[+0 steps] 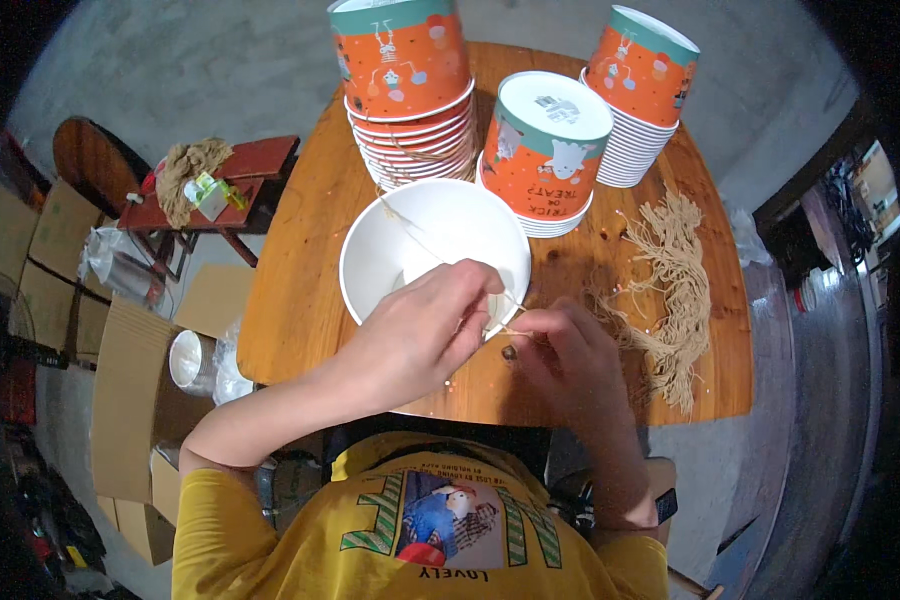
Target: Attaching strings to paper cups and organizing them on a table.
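The left hand [435, 320] and the right hand [562, 345] each pinch the thin string [511, 298], which runs between them by the edge of the white tub [490, 220] under the left hand, so it seems best to pull gently and keep the tub still.

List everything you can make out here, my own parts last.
Wooden table: one, brown, centre
Upturned printed paper bucket stacks: three, orange and green, table's far side
Open paper bucket: one, white inside, table's middle
Fibre cord bundle: one, tan, table's right
Thin fibre cord: at least one, tan, by bucket's rim
Wooden bench: one, red, left
Fibrous heap: one, tan, on bench
Cardboard boxes: several, brown, left floor
Printed shirt: one, yellow, on you
Left hand: one, bare, bucket's rim, pinching cord
Right hand: one, bare, beside left, pinching cord
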Demonstrator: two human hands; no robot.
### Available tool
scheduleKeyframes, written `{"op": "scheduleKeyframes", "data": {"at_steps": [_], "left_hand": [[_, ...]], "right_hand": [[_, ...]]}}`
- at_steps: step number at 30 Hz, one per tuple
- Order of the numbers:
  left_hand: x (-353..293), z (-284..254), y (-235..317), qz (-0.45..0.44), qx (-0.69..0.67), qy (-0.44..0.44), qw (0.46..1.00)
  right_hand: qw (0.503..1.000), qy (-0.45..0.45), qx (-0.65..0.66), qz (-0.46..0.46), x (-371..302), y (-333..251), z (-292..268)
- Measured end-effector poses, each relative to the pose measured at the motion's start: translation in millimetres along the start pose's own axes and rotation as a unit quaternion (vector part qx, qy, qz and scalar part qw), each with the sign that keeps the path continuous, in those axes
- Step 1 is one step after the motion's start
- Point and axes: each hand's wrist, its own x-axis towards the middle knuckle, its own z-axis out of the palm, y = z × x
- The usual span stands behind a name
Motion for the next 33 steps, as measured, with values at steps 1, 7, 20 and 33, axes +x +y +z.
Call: {"op": "scheduleKeyframes", "data": {"at_steps": [1,7,20,33], "left_hand": [[-1,-4,3,-0.017,0.008,-0.012,1.000],[-20,-21,3,0.034,0.138,-0.089,0.986],[-36,-25,1,-0.093,0.082,-0.007,0.992],[-44,-20,1,-0.066,0.079,0.032,0.994]], "right_hand": [[1.000,-0.002,-0.007,-0.011,2,-1,-4],[0.998,0.005,-0.066,-0.017,20,-16,-33],[0.993,-0.076,0.079,-0.046,60,-18,21],[0.997,-0.040,-0.051,0.029,65,-22,25]]}}
